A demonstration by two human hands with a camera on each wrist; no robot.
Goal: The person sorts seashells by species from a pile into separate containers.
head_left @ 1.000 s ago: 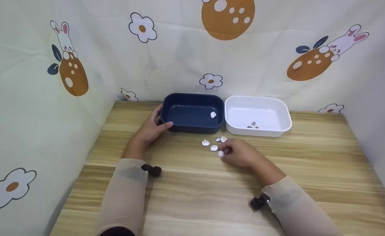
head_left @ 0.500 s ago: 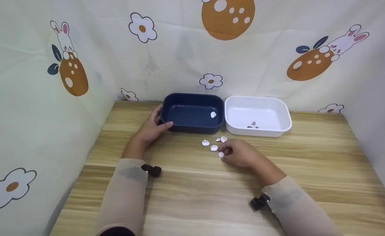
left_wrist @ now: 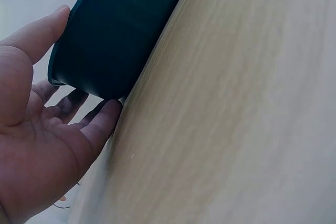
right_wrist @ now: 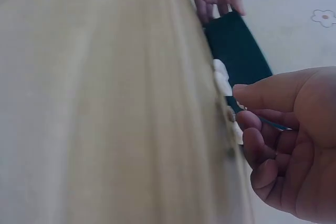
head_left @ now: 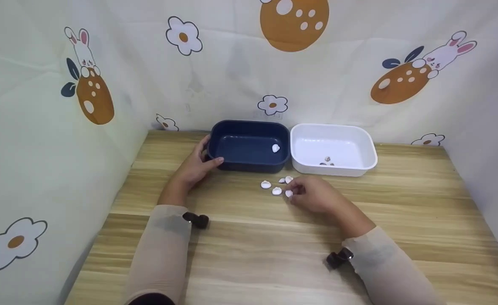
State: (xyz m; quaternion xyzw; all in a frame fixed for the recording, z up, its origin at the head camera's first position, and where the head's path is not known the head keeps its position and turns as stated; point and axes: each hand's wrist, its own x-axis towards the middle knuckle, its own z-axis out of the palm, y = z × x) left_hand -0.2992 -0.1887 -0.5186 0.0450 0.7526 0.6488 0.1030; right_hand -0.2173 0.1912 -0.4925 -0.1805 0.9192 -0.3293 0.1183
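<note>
The right hand (head_left: pixel 313 195), nearly closed, has shifted rightward, pinching a shell (head_left: pixel 289 194), likely secured. Beyond, the left hand (head_left: pixel 194 167) grips a box (head_left: pixel 251 167).

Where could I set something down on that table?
Bare tabletop lies between the forearms, also right of the white tub. Crowded: before the right end of the dark tub, where white pieces lie by the right hand; the left hand grips its left end.

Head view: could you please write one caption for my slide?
The left hand holds a navy container while the right hand pinches a white shell.
</note>
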